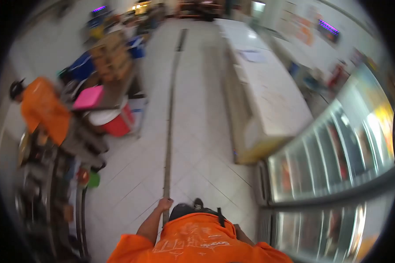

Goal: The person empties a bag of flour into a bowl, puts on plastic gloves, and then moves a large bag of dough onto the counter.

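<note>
My left hand (164, 204) hangs at my left side, low in the head view, over a long dark strip (170, 118) that runs along the tiled floor. Its fingers are small and blurred, so whether it holds anything cannot be made out. On the right side of my orange shirt (193, 239), part of my right forearm (245, 236) shows beside my waist. The fingers of my right hand cannot be made out there. A dark strap hangs near my waist, and one dark shoe (198, 203) shows on the floor.
Left, a person in orange (46, 107) bends beside cluttered shelves (52, 193). Nearby are cardboard boxes (112, 57), a pink item (88, 97), a red-and-white container (118, 122) and a green bucket (93, 179). Right stand a long white counter (276, 92) and glass-door fridges (333, 151).
</note>
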Demonstrator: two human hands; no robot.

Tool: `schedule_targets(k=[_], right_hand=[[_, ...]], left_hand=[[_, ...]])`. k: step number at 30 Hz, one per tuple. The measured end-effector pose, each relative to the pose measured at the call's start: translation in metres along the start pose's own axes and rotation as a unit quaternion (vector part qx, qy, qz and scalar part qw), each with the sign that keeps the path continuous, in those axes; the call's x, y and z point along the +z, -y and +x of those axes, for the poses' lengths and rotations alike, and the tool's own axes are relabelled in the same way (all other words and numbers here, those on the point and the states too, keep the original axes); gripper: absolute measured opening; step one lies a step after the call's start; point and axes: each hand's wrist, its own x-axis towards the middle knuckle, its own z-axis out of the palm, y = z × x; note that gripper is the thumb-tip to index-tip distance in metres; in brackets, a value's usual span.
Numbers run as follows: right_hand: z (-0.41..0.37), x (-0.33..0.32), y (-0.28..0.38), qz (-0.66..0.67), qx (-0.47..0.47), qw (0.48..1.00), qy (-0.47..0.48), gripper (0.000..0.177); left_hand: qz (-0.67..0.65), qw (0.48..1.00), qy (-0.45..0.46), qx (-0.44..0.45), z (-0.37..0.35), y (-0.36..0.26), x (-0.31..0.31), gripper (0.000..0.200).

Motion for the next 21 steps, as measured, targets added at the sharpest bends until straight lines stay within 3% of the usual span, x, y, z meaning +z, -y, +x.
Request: schedule_targets(k=[2,4,7,8,10,12,13,14,15,16,17,19,21], right_hand=[[0.092,-0.046,0.104,-0.109,0.165,0.979,-0.038,0.019],[0.169,-0.089,0.174,0.077,0.102,0.989,-0.075,0.016],[0.270,-0.158,0.302,0.053,-0.004,0.992,-0.113,0.019],[0.300,-0.175,0.336,0.043,-0.032,0.990,-0.132,0.020],[0.370,-0.203,0.379,0.105,-0.099,0.983,-0.114,0.022],[0.417,-0.222,0.422,0.044,-0.078,0.989,-0.120,0.023],[0.435,-0.230,0.435,0.041,-0.042,0.994,-0.096,0.023],[0.444,-0.241,0.444,0.060,-0.009,0.997,-0.042,0.021],[0.456,-0.247,0.457,0.080,0.022,0.996,0.014,0.020],[0.467,-0.248,0.472,0.022,0.092,0.995,0.013,0.023],[0.473,-0.248,0.490,-0.036,0.162,0.986,0.012,0.027],[0.479,-0.257,0.536,-0.135,0.175,0.975,0.002,0.027],[0.518,-0.265,0.517,-0.086,0.175,0.980,-0.031,0.030]], left_hand=[[0.077,0.994,0.058,-0.053,0.007,0.021,-0.012,0.053],[0.081,0.981,0.099,-0.143,0.014,0.037,-0.026,0.054],[0.023,0.946,0.147,-0.288,0.045,0.058,-0.041,0.057],[0.048,0.952,0.159,-0.256,0.061,0.071,-0.048,0.053],[0.066,0.960,0.162,-0.217,0.121,0.061,-0.068,0.050],[-0.019,0.949,0.083,-0.304,0.185,0.038,-0.095,0.050],[0.099,0.967,-0.011,-0.233,0.228,0.029,-0.093,0.051],[0.030,0.960,-0.013,-0.277,0.281,0.022,-0.098,0.057],[-0.047,0.945,0.077,-0.315,0.328,-0.017,-0.135,0.071],[-0.091,0.942,0.033,-0.320,0.370,-0.057,-0.160,0.067],[-0.065,0.962,0.022,-0.263,0.402,-0.110,-0.197,0.059],[-0.044,0.992,-0.031,-0.115,0.483,-0.182,-0.245,0.046],[-0.106,0.990,-0.086,-0.023,0.558,-0.242,-0.290,0.037]])
